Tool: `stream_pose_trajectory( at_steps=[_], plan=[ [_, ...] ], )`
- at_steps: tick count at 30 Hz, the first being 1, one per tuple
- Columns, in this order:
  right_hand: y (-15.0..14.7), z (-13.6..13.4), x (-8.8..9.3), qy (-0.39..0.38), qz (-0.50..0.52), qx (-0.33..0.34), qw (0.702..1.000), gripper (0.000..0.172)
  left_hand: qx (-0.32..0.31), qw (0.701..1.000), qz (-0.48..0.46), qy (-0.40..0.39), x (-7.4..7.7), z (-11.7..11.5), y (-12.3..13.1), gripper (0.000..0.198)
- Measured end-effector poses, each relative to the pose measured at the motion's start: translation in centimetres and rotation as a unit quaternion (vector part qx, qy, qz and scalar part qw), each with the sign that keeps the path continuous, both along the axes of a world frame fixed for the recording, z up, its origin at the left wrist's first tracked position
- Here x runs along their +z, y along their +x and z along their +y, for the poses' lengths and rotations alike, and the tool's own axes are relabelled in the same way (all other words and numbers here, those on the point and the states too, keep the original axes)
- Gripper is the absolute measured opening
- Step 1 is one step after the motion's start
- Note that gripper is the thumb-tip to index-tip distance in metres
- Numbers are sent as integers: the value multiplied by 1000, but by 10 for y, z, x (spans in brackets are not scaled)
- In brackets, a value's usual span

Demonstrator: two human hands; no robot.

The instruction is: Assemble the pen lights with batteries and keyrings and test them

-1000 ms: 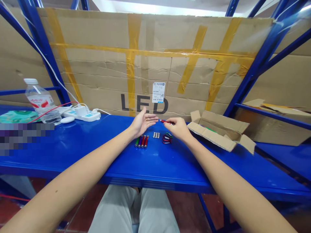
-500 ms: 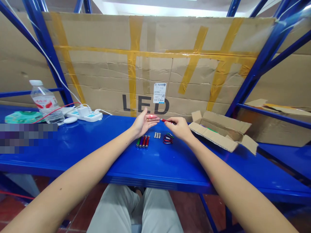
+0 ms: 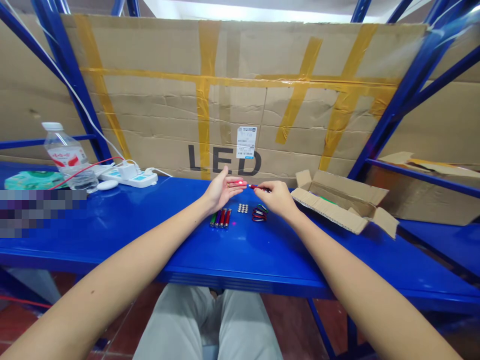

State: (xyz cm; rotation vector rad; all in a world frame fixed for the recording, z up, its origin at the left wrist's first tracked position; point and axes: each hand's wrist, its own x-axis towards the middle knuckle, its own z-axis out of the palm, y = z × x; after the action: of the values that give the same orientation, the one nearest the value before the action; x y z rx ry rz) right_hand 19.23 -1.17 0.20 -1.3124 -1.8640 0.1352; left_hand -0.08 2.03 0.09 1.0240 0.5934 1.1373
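Note:
My right hand [image 3: 278,198] is closed around a small red laser pointer [image 3: 254,186], its tip aimed left. Palm showing and fingers stretched out, my left hand [image 3: 222,191] holds nothing. A bright red light spot falls on its fingers close to the pointer's tip. Below that hand, several metallic tubes [image 3: 221,218] in green, purple and red lie side by side on the blue table [image 3: 240,255]. Small silver button cells [image 3: 243,208] sit in neat rows to their right. Beside these, coloured carabiners [image 3: 259,214] are grouped under my right hand. A faint pink spot shows on the tabletop.
An opened cardboard box [image 3: 326,212] stands at the right. On the left are a water bottle [image 3: 71,159], a green packet [image 3: 33,180] and a white power strip [image 3: 144,180] with cables. A large taped carton [image 3: 165,120] marked LED backs the table.
The red light spot has shifted slightly right and down along my left fingers. A faint pink spot now shows on the table. Both hands stay almost in place.

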Motion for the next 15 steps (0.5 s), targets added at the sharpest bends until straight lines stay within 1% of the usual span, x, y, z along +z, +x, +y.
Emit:
stream_pose_trajectory(
  at_steps=[2, 3, 6, 7, 8, 10, 11, 13, 15],
  plan=[
    [1, -1, 2, 26, 21, -20, 999, 30, -2, 1000, 1, 2, 0, 0, 0, 66],
    [2, -1, 4, 19, 23, -8, 1000, 30, -3, 1000, 1, 3, 1, 0, 0, 66],
    [5, -4, 8, -48, -8, 73, 996, 29, 2, 1000, -1, -1, 2, -1, -1, 64],
    [6, -4, 10, -59, -25, 83, 994, 28, 4, 1000, -1, -3, 2, -1, -1, 64],
    [6, -5, 11, -60, -42, 77, 994, 27, 6, 1000, -2, -3, 2, -1, -1, 64],
    [8, -5, 12, -48, -62, 43, 996, 26, 9, 1000, -2, 1, 3, -2, -1, 64],
    [8, -5, 12, -55, -66, 40, 995, 26, 10, 1000, -1, 3, 3, -2, -1, 64],
    [8, -5, 12, -85, -65, 65, 992, 27, 12, 1000, -1, 4, 3, -2, 0, 64],
    [7, -5, 11, -85, -61, 76, 992, 28, 10, 1000, -2, 0, 3, -2, 0, 64]
  ],
)
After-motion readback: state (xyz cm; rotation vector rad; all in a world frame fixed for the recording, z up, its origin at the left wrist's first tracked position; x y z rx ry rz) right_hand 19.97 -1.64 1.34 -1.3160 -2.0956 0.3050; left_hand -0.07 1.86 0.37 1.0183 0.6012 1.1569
